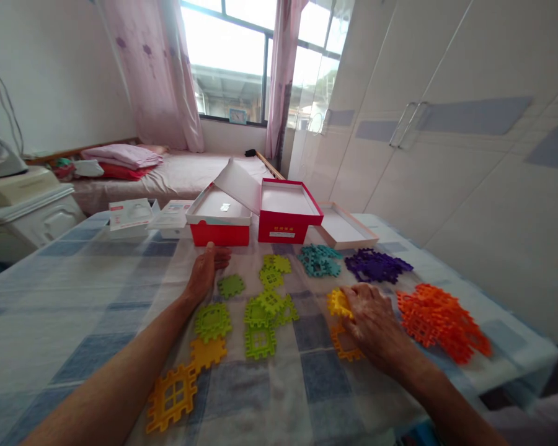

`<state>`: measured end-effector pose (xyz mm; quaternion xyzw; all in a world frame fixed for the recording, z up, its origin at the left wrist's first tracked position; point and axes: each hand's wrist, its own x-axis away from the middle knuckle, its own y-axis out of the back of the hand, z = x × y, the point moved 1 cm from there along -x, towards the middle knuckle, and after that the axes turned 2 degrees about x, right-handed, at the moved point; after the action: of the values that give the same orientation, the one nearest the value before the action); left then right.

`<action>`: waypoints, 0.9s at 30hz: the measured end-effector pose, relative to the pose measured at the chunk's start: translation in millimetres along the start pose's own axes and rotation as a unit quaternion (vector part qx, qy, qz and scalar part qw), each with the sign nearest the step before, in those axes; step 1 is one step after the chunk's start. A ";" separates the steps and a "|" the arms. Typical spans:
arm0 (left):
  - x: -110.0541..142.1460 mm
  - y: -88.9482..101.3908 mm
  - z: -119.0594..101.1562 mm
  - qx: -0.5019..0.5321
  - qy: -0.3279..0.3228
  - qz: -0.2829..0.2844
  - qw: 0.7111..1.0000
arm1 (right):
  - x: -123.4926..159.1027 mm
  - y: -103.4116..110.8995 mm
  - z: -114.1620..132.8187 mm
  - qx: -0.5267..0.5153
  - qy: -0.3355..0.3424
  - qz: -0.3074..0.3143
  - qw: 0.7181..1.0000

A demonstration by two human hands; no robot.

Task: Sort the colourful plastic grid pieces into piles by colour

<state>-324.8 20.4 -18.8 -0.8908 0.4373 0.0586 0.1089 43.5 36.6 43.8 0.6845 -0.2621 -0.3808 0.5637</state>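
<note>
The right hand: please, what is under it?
The right hand partly covers a yellow piece and an orange-yellow one; whatever lies fully under the palm cannot be seen.

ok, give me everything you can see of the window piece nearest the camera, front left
Flat, squarish orange-yellow window piece, apparently plastic, with square notches around the edge and a four-pane opening split by thin crossed bars. It lies flat on the checked cloth, turned askew. Its far right corner meets the plain orange-yellow piece; whether they interlock or just overlap isn't clear. No visible breaks. The left forearm runs close beside it, contact unclear; neither hand is on it.
</note>
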 end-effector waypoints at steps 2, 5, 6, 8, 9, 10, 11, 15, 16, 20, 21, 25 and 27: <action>-0.2 0.0 -0.4 0.000 0.003 -0.005 1.000 | 6.5 -6.0 -4.1 0.006 0.001 0.021 1.000; 1.0 -1.4 -3.3 0.003 0.007 -0.015 1.000 | 13.8 -4.6 -8.7 0.000 0.028 0.033 0.999; 1.8 -2.0 -4.5 0.005 0.008 -0.017 1.000 | 15.2 -2.0 -10.7 -0.002 0.044 0.028 0.999; 3.4 -3.2 -6.2 0.007 0.008 -0.016 1.000 | 15.7 5.0 -13.4 0.000 0.078 0.003 0.997; 3.9 -3.6 -6.6 0.006 0.007 -0.015 1.000 | 14.5 9.2 -12.2 -0.002 0.096 -0.015 0.995; 4.1 -3.9 -6.7 0.004 0.005 -0.013 1.000 | 12.5 13.6 -8.1 -0.007 0.113 -0.032 0.993; 4.1 -4.1 -6.4 0.002 0.002 -0.012 1.000 | 10.2 18.2 0.0 -0.019 0.130 -0.046 0.990; 2.8 -4.4 -4.2 0.006 -0.004 -0.012 1.000 | 4.3 31.4 72.8 -0.129 0.231 -0.029 0.964; 2.5 -4.6 -3.8 0.008 -0.004 -0.012 1.000 | 4.7 31.7 97.8 -0.162 0.271 -0.010 0.949; 1.7 -5.4 -3.7 0.009 0.001 -0.009 1.000 | 8.1 17.1 187.4 -0.220 0.371 0.028 0.902; 1.5 -5.4 -3.8 0.009 0.002 -0.007 1.000 | 8.2 11.3 202.8 -0.217 0.377 0.022 0.900; 1.4 -5.1 -3.7 0.008 0.001 -0.003 1.000 | 7.1 -5.0 231.7 -0.193 0.370 0.002 0.909; 1.8 -5.0 -3.7 0.006 0.000 -0.001 1.000 | 7.8 -5.3 230.4 -0.189 0.373 0.010 0.908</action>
<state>-319.6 21.1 -14.8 -0.8905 0.4370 0.0558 0.1139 -140.6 -100.2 19.7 0.6544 0.0376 -0.1344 0.7431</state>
